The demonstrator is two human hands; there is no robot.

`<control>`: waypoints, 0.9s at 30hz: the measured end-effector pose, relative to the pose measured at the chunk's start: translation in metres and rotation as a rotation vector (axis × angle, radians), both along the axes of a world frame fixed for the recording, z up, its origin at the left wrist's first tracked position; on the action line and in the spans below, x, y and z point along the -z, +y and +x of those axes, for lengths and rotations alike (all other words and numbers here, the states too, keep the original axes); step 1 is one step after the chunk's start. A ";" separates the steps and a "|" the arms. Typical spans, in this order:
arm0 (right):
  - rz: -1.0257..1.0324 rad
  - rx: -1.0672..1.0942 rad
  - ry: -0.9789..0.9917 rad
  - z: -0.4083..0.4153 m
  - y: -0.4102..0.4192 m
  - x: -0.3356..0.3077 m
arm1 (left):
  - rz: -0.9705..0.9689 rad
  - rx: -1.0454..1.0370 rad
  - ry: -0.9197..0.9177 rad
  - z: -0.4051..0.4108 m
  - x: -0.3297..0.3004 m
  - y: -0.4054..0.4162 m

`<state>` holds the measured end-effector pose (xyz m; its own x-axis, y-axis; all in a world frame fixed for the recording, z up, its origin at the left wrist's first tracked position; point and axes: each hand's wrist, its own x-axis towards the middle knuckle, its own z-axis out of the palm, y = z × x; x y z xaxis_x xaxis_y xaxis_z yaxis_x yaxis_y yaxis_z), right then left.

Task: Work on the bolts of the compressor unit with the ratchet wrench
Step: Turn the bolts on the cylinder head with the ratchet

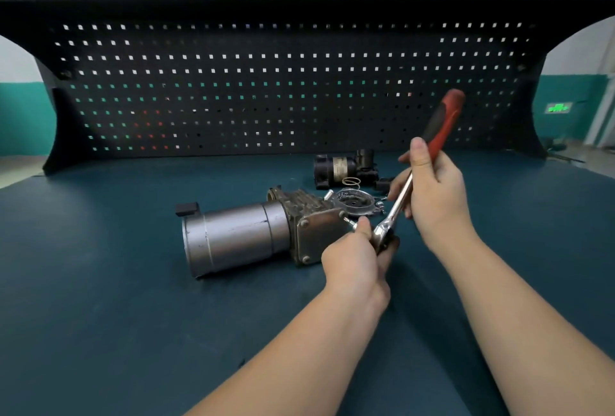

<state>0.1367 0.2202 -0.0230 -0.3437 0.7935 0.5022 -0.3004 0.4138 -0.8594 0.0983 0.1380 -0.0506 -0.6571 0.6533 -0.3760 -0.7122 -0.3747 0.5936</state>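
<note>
The compressor [246, 236] lies on the bench [100, 315] with some bolts [304, 223] still in, while the right hand [436, 196] grips the wrench [399, 202] handle and the left hand [356, 262] holds its head.

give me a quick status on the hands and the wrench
Right hand holds ratchet wrench handle. Left hand holds its head beside compressor. Loose parts lie just behind.

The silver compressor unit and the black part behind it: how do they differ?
The compressor unit is silvery grey and looks the larger; the black part is dark, with a pale label band. The compressor unit lies nearest the left hand, which holds the ratchet wrench head beside it, while the black part lies untouched near the pegboard. Both lie on their sides on the green mat.
</note>
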 end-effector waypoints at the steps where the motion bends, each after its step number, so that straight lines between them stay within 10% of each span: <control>1: -0.008 0.005 0.012 0.000 0.001 0.001 | 0.004 0.008 0.014 0.000 0.001 0.000; 27: 0.045 0.029 0.055 -0.003 0.000 0.003 | -0.005 0.024 0.020 -0.008 0.000 0.002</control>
